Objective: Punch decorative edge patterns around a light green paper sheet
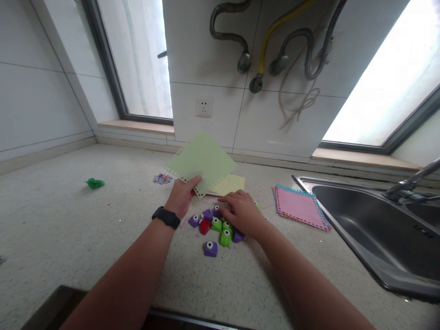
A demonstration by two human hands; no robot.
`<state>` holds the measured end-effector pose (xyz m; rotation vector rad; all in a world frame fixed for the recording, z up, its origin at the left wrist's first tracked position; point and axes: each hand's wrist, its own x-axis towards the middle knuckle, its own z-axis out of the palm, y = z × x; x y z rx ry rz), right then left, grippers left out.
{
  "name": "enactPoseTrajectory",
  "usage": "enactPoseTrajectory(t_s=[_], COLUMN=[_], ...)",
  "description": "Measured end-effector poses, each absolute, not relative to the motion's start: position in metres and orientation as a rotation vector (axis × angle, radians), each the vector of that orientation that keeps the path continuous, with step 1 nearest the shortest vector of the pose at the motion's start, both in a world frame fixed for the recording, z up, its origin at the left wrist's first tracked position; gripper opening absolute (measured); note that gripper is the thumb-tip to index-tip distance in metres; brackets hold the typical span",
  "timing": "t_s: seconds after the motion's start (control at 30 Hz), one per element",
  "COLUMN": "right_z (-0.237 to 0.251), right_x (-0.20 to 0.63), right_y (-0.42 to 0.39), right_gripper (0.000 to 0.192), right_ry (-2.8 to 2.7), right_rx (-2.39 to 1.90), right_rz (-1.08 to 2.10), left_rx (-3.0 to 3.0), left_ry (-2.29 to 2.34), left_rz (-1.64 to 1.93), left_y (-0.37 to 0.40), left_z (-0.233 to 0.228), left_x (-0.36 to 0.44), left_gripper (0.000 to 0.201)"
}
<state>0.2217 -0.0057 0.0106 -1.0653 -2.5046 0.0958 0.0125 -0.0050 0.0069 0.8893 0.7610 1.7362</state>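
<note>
My left hand pinches the lower corner of a light green sheet of paper between thumb and fingers. The sheet is tilted above the counter, with small holes punched along two of its edges. My right hand is curled over a cluster of craft paper punches, its thumb and forefinger around a small purple paper punch. Next to it lie a green paper punch, a red paper punch and several others. Some punches are partly hidden under my right hand. One purple punch sits apart, nearer to me.
Pale yellow paper lies behind my hands. A stack of punched coloured sheets rests beside the steel sink on the right. Colourful paper bits are piled to the left, and a crumpled green scrap lies farther left.
</note>
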Motion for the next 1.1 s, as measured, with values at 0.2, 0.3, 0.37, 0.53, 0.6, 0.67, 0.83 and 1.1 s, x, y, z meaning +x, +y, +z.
enactPoseTrajectory(t_s=[0.2, 0.3, 0.37, 0.53, 0.6, 0.67, 0.83, 1.1], right_z=[0.007, 0.007, 0.007, 0.01, 0.016, 0.025, 0.046, 0.051], right_x=[0.218, 0.219, 0.221, 0.229, 0.233, 0.239, 0.25, 0.254], right_y=[-0.004, -0.003, 0.0, 0.005, 0.006, 0.005, -0.006, -0.018], right_gripper=[0.017, 0.012, 0.012, 0.019, 0.022, 0.025, 0.029, 0.037], right_ry=[-2.485, -2.365, -2.238, -1.553, -1.292, -1.131, -1.058, -1.338], right_rx=[-1.114, -1.126, -1.102, -0.878, -0.751, -0.644, -0.503, -0.517], right_rz=[0.127, 0.204, 0.372, 1.036, 1.147, 1.161, 1.137, 0.92], left_rx=[0.921, 0.909, 0.897, 0.902, 0.915, 0.925, 0.954, 0.948], left_ry=[0.77, 0.758, 0.754, 0.794, 0.81, 0.813, 0.859, 0.828], left_rz=[1.721, 1.719, 1.719, 1.705, 1.684, 1.652, 1.599, 1.636], left_y=[-0.007, -0.007, -0.007, -0.007, -0.008, -0.009, -0.014, -0.016], left_z=[0.008, 0.009, 0.009, 0.01, 0.01, 0.01, 0.01, 0.011], left_x=[0.016, 0.017, 0.018, 0.016, 0.016, 0.016, 0.019, 0.021], left_gripper=[0.042, 0.045, 0.05, 0.048, 0.044, 0.04, 0.033, 0.043])
